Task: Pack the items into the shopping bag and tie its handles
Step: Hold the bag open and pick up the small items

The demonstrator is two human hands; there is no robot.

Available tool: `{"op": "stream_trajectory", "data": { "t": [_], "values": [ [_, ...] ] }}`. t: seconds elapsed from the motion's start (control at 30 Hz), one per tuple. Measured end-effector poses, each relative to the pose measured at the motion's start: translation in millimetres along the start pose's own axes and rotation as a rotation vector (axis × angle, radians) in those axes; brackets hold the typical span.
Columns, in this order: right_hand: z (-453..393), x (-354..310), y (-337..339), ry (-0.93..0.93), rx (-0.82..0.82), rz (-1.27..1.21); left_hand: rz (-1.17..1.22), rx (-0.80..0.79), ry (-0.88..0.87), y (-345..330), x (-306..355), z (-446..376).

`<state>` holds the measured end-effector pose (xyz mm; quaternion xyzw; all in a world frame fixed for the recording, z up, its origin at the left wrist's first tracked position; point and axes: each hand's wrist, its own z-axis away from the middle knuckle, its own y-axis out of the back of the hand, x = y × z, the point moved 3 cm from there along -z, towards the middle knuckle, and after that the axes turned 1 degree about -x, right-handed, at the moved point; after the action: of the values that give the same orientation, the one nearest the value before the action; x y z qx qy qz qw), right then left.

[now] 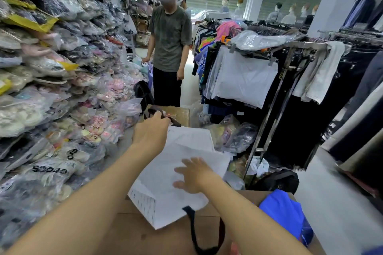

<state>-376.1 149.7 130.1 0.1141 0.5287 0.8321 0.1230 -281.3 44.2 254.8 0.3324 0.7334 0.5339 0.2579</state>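
The white shopping bag [182,172] lies flat on a brown cardboard box [132,232] in front of the person, its long axis running away from the body toward a second box [178,113] further off; 1 black handle [194,232] loops off its near edge, well inside the reach of the right arm. The right hand [194,176] rests on the middle of the bag with fingers spread, palm down, pinching nothing; it reads as pinning the bag in place. The left hand [152,132] is stretched past the bag's far end, fingers closed around a dark item [172,120] lying on the far box, which looks like a strap or small dark article with something red just beside it; exactly what it is cannot be told. So the item lies beyond the bag's far end, the left hand is the one on it, and the bag's mouth appears to be at the near, handle end; judged from this, the item must be drawn back along the bag's length toward the body before it can go in. A blue garment [284,215] sits at the right, just beside the right forearm, likely another thing to pack. Packing seems barely begun; the bag looks flat and the handles untied.
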Motion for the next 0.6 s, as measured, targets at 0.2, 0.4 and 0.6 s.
{"op": "stream_trajectory", "data": {
  "t": [0.2, 0.4, 0.6],
  "values": [
    [-20.2, 9.3, -74.9, -0.083, -0.277, 0.178, -0.068, 0.014, 0.023, 24.5, -15.7, -10.0],
    [-0.2, -9.3, -26.8, 0.032, -0.031, -0.316, 0.036, -0.038, -0.001, 0.8, -0.6, -10.1],
    [73.7, 25.3, 2.2, 0.000, 0.174, -0.642, 0.083, 0.040, 0.057, -43.4, 16.1, -1.5]
  ]
}}
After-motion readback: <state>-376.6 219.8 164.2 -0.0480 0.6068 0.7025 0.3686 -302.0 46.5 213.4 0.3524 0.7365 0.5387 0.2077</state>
